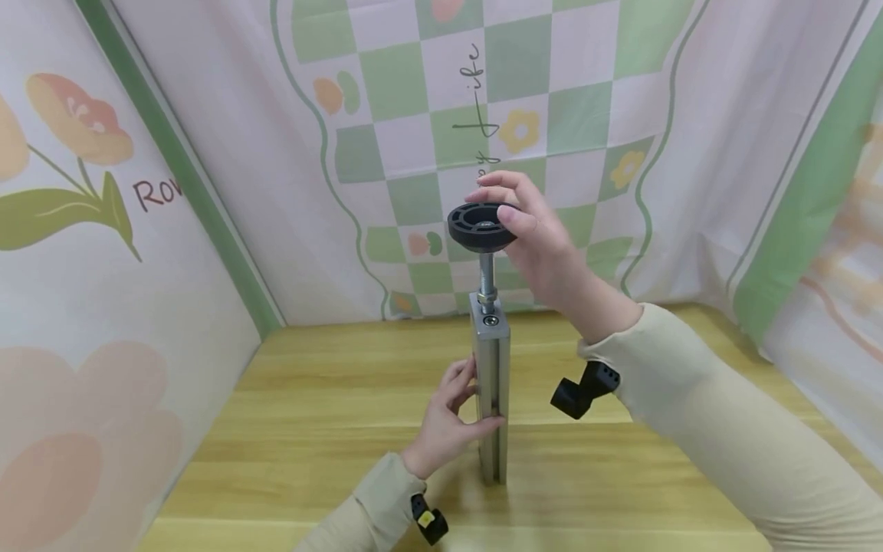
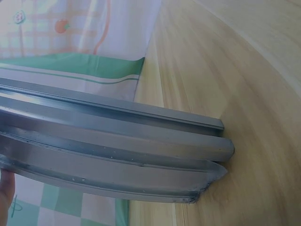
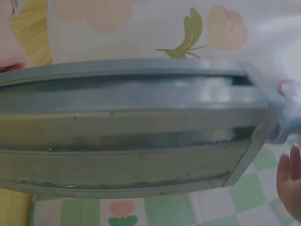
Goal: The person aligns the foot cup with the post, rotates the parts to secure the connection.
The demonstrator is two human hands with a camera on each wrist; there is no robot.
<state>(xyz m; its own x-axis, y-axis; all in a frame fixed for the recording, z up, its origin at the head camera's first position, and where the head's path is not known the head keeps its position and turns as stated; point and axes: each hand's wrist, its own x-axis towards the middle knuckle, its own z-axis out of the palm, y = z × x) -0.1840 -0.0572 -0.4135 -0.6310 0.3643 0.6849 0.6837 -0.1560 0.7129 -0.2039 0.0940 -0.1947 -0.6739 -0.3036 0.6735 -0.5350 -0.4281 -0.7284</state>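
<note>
An upright silver aluminium profile (image 1: 493,406) stands on the wooden table, its long grooves also filling both wrist views. My left hand (image 1: 444,425) grips it on the left side below mid-height, thumb across the near face. From its top rises a threaded rod with a nut (image 1: 487,295), carrying a round black levelling foot (image 1: 476,239) with its hollow side up. My right hand (image 1: 541,238) holds the foot's right side, thumb over the rim and fingers reaching along the far side. In the right wrist view, extended fingertips (image 3: 284,174) show beside the rod end.
The wooden table (image 1: 324,399) has patterned curtains (image 1: 386,138) along its back and sides. One screw (image 1: 490,320) sits in the profile's top end beside the rod. Black mounts (image 1: 582,391) are strapped at both wrists over beige sleeves.
</note>
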